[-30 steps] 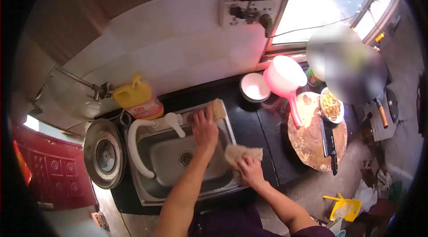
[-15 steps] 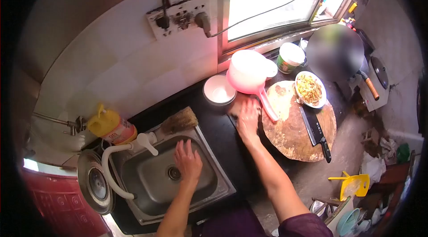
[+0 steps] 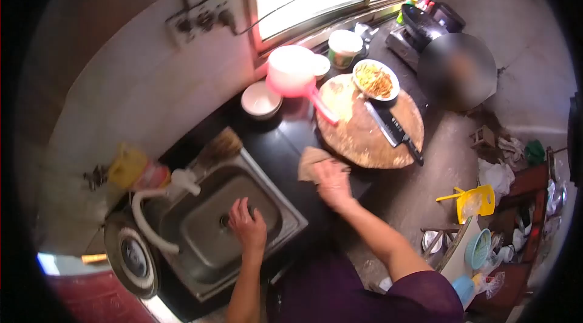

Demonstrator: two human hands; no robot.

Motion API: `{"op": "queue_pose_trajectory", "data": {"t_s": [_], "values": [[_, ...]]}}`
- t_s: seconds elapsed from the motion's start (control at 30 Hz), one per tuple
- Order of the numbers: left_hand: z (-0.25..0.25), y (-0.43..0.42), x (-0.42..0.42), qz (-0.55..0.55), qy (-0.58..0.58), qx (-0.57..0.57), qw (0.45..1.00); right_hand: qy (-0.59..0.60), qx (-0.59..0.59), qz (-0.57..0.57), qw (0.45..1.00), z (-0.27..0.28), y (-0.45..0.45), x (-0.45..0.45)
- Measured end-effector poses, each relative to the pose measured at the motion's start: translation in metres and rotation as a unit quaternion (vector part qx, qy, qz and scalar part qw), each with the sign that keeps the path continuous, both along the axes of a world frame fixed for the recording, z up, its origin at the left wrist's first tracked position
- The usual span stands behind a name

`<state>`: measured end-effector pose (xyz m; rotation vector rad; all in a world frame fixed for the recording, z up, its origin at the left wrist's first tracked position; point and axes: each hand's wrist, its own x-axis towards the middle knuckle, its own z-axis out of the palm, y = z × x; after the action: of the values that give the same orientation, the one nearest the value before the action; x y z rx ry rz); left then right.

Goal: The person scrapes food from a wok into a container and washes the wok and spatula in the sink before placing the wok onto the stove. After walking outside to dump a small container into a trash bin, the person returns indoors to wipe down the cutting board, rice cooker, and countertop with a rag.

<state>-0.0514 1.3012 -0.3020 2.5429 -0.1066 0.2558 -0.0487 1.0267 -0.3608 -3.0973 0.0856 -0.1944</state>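
Note:
My right hand (image 3: 333, 184) presses a folded beige-brown cloth (image 3: 308, 163) onto the black countertop (image 3: 280, 152), between the sink and the cutting board. Over the steel sink (image 3: 206, 226) hovers my left hand (image 3: 248, 226), its fingers loosely bent and apart, holding nothing. The round wooden cutting board (image 3: 346, 135) lies just beyond the cloth. On it rest a black-handled cleaver (image 3: 392, 129) and, at its far edge, a white bowl of shredded food (image 3: 375, 80). A pink dipper (image 3: 291, 71) stands behind, its handle reaching over the board, beside a white bowl (image 3: 261, 101).
A brush (image 3: 220, 146) lies at the sink's back corner near the white faucet hose (image 3: 141, 217) and a blurred yellow jug (image 3: 136, 168). A pot lid (image 3: 130, 256) leans at the left. A tub (image 3: 344, 48) stands by the window. A yellow dustpan (image 3: 477, 203) is at the lower right.
My right hand has drawn the cloth back along the counter, from beside the dipper toward the front edge. The view has turned rightward. My left hand stays over the sink.

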Motion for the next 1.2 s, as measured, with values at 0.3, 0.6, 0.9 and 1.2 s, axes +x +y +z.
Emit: {"op": "queue_pose_trajectory", "data": {"t_s": [0.3, 0.6, 0.9, 1.2], "values": [[-0.001, 0.132, -0.124, 0.022, 0.014, -0.003, 1.000, -0.095, 0.060, -0.085, 0.990, -0.021, 0.095, -0.105], [-0.001, 0.356, -0.323, 0.251, 0.049, 0.030, 0.966, -0.036, 0.155, 0.174, 0.972, 0.005, 0.410, -0.222], [-0.034, 0.441, -0.503, 0.464, 0.085, 0.027, 0.881, 0.268, 0.447, 0.468, 0.713, -0.013, 0.710, -0.257], [-0.057, 0.415, -0.563, 0.507, 0.131, -0.037, 0.851, -0.076, 0.086, 0.482, 0.869, 0.013, 0.711, -0.188]]}}
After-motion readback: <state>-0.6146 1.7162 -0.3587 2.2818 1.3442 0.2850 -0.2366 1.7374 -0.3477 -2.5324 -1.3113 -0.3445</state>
